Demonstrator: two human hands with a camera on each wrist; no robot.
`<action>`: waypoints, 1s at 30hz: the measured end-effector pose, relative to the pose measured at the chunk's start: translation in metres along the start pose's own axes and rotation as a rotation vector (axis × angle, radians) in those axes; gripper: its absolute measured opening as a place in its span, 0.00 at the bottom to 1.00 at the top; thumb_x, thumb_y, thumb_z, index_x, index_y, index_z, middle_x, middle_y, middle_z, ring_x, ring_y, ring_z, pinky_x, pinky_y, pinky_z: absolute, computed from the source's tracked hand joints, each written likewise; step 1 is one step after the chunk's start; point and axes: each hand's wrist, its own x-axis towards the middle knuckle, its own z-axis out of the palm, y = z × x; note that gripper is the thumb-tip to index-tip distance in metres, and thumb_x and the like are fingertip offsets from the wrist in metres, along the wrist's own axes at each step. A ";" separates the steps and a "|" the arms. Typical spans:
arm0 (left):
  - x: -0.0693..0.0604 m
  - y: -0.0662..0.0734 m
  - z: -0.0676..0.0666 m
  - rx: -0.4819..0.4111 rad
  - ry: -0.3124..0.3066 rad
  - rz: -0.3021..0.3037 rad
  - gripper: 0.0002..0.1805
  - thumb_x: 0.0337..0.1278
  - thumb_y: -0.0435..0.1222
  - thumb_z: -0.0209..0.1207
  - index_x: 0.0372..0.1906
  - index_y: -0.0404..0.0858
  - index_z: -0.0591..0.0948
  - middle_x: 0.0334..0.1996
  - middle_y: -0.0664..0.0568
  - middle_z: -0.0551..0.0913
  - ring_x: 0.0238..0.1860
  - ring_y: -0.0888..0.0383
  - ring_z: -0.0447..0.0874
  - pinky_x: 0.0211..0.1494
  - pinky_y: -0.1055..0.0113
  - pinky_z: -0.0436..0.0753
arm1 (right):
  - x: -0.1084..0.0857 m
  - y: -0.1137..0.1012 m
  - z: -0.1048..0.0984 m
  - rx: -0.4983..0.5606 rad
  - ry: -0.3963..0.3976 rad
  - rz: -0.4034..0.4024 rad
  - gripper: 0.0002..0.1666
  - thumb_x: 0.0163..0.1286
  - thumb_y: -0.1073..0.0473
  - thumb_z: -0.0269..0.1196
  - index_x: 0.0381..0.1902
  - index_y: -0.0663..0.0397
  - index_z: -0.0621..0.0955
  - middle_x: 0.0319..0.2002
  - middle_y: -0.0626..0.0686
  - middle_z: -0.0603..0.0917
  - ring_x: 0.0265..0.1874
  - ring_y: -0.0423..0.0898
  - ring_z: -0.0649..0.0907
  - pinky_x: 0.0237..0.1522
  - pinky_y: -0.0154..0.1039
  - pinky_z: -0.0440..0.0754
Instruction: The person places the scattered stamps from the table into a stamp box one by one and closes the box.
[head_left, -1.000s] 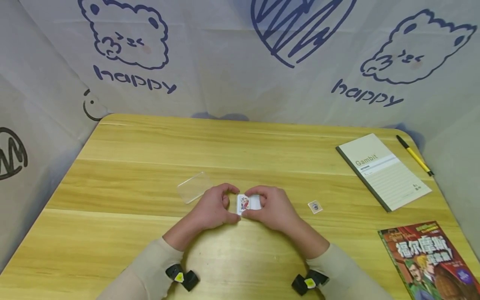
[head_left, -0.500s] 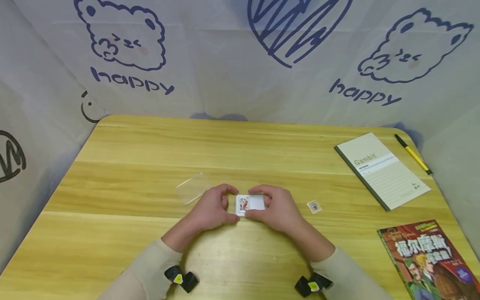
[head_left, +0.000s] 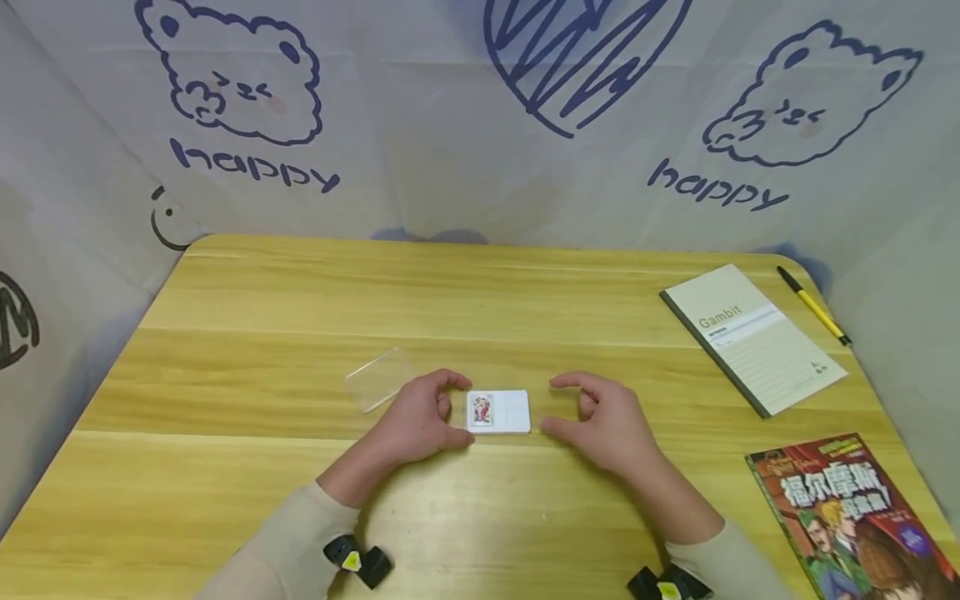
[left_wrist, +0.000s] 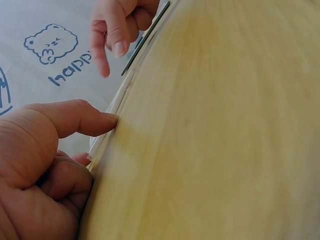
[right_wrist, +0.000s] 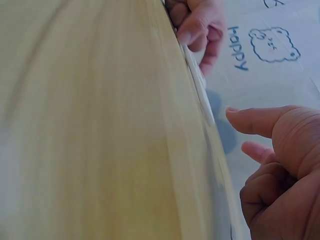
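Note:
A small flat white case (head_left: 513, 412) lies in the middle of the table, with a colourful picture card (head_left: 482, 410) at its left end. My left hand (head_left: 416, 421) holds that end, thumb and index finger at its near and far corners. To the right of the case, apart from it, my right hand (head_left: 606, 421) has its thumb and index finger spread with nothing between them. A clear plastic cover (head_left: 378, 379) rests behind my left hand. The wrist views show both hands low over the table, and the case is hard to make out there.
At the right of the table (head_left: 300, 308) lie a notebook (head_left: 753, 342), a yellow and black pen (head_left: 814, 307) and a comic-style book (head_left: 851, 508). A white cloth with drawings (head_left: 420, 150) hangs behind the table's far edge.
My right hand has let go of the white case and moved right, baring its plain right end. It now hides the spot where a small square card lay. My left hand has stayed put.

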 end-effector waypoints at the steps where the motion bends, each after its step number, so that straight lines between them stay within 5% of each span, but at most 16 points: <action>1: 0.000 0.000 0.000 -0.004 -0.003 -0.001 0.35 0.33 0.24 0.76 0.56 0.32 0.77 0.17 0.55 0.66 0.17 0.60 0.62 0.21 0.69 0.63 | -0.002 0.002 -0.003 0.003 0.006 0.010 0.28 0.52 0.57 0.80 0.51 0.53 0.85 0.15 0.44 0.59 0.16 0.41 0.59 0.28 0.38 0.68; 15: -0.001 -0.001 0.000 -0.004 0.003 0.006 0.34 0.34 0.24 0.76 0.55 0.33 0.78 0.17 0.55 0.66 0.18 0.60 0.61 0.23 0.68 0.63 | -0.021 0.033 -0.040 -0.031 0.079 0.077 0.29 0.53 0.56 0.79 0.53 0.56 0.83 0.17 0.45 0.61 0.17 0.42 0.62 0.25 0.38 0.66; 30: 0.000 0.001 -0.001 0.025 0.000 0.022 0.33 0.35 0.26 0.76 0.54 0.33 0.78 0.17 0.56 0.65 0.18 0.61 0.61 0.25 0.67 0.64 | -0.022 0.045 -0.054 -0.169 0.060 0.111 0.22 0.63 0.53 0.73 0.52 0.58 0.83 0.17 0.47 0.66 0.16 0.45 0.64 0.27 0.41 0.67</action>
